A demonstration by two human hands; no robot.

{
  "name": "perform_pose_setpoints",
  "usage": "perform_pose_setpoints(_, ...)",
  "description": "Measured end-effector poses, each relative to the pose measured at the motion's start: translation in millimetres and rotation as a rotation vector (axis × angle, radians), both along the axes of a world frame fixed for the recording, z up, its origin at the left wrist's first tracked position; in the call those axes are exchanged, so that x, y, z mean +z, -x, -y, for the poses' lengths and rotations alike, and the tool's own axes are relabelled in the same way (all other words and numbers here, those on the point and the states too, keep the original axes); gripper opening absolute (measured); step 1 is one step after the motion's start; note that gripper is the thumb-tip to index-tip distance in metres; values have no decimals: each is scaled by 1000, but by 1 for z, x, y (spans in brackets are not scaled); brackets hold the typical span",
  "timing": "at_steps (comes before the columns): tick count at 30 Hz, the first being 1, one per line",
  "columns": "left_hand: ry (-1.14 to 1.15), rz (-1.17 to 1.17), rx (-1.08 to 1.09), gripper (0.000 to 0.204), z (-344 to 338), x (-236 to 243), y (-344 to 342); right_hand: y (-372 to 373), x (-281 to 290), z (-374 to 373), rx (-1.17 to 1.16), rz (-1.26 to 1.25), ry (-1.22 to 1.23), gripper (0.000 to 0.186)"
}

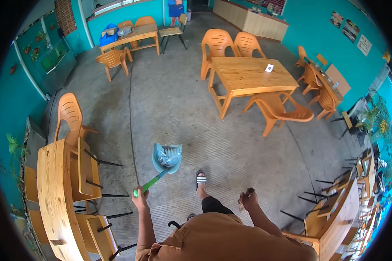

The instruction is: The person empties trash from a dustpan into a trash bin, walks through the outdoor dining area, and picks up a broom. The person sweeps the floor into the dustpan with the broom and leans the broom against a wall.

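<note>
My left hand [140, 199] is closed on the green handle of a long-handled dustpan [167, 158]; its pale blue pan, with some debris in it, is held out ahead, left of centre. My right hand [249, 200] grips a dark-topped handle, perhaps a broom's, whose lower part is mostly hidden behind the hand and body. My sandalled foot [201, 182] shows between my hands on the grey concrete floor [183, 117].
Wooden tables [52, 182] with upturned chairs [90, 172] line the left, and similar ones [339, 204] the right. Ahead stand a wooden table [248, 71] with orange plastic chairs [215, 43], a back-left table [139, 31] and a counter [261, 24]. Plants [374, 117] stand at the right wall.
</note>
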State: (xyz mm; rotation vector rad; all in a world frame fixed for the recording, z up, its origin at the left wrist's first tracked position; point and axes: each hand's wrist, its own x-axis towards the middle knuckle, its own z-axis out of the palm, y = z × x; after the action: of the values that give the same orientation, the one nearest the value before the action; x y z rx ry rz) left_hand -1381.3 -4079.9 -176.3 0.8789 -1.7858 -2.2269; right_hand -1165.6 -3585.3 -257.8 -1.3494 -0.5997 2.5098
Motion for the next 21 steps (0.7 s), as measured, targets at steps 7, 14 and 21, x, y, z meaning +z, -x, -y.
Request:
perform_pose_setpoints(7, 26, -28, 120, 29, -11, 6, 93, 232, 7, -2, 20, 110, 36, 30)
perform_pose_setpoints(14, 73, 40, 295, 24, -34, 43, 199, 407, 38, -18, 392, -14, 38, 29)
perform_pose_setpoints(21, 133, 57, 333, 26, -19, 16, 294, 530, 86, -14, 727, -33, 81, 26)
